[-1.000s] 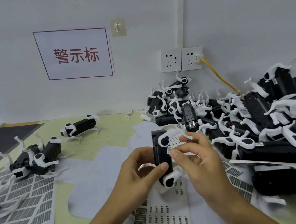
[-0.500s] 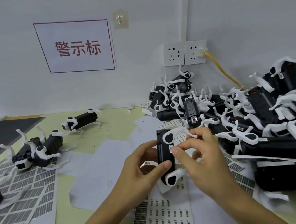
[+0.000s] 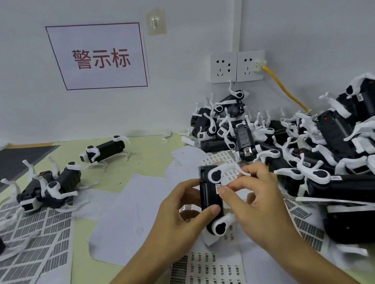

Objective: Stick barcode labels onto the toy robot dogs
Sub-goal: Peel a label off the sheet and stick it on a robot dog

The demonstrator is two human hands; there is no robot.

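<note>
My left hand (image 3: 179,216) grips a black toy robot dog (image 3: 209,198) with white legs, held on end above the table, thumb across its lower body. My right hand (image 3: 255,195) is at the dog's right side, its thumb pressing a small barcode label (image 3: 219,188) onto the black body while its fingers curl near the white upper leg. A label sheet (image 3: 207,280) with rows of small barcodes lies on the table under my forearms.
A big heap of robot dogs (image 3: 325,147) fills the right side up to the wall. Three more dogs (image 3: 52,188) lie at the left on used label sheets (image 3: 18,259). A yellow cable (image 3: 282,89) runs from the wall sockets. White backing paper (image 3: 129,211) covers the middle.
My right hand brought the label down from beside the upper leg onto the dog's side. The view has tilted slightly; the left hand keeps its grip.
</note>
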